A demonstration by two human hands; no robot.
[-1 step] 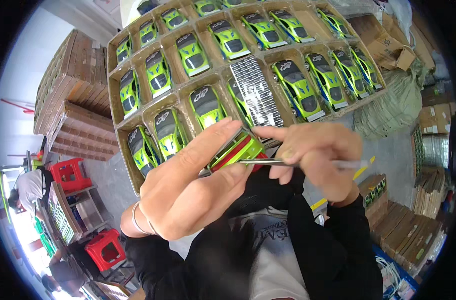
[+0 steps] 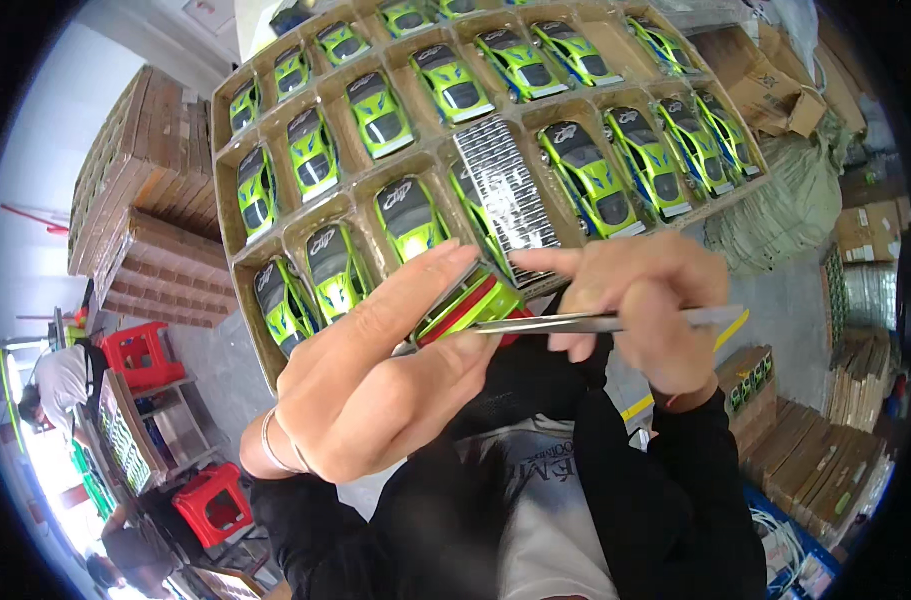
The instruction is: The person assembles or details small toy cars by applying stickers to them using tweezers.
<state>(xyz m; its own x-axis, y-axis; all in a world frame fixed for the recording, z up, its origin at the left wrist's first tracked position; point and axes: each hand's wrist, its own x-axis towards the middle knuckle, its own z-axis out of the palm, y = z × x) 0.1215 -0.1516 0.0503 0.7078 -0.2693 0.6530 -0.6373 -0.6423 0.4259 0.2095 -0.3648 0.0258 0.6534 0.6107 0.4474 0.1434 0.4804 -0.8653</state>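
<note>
In my left hand [image 2: 390, 375] is a lime-green toy car [image 2: 490, 300] with a red strip, gripped between the fingers and thumb. Metal tweezers [image 2: 565, 323] lie across my right hand [image 2: 650, 305], closed around them. Their tip meets the car's edge beside my left thumb; whether it pinches anything is too small to tell. My right index finger reaches toward the car's top. Just beyond the hands, a sheet of small black-and-silver stickers [image 2: 506, 185] rests over a compartmented cardboard tray [image 2: 480, 110] of similar green cars, partly covering one car [image 2: 468, 200].
Stacked cardboard trays [image 2: 145, 170] rise at the left, near red stools [image 2: 213, 500] and people at a bench. On the right are an open carton [image 2: 780, 95], a greenish sack [image 2: 785, 210] and more stacked cardboard [image 2: 825, 450].
The tweezers' rear end has risen slightly and looks sharper, with my right hand shifted a little. My left hand keeps its hold on the car. The view has moved slightly.
</note>
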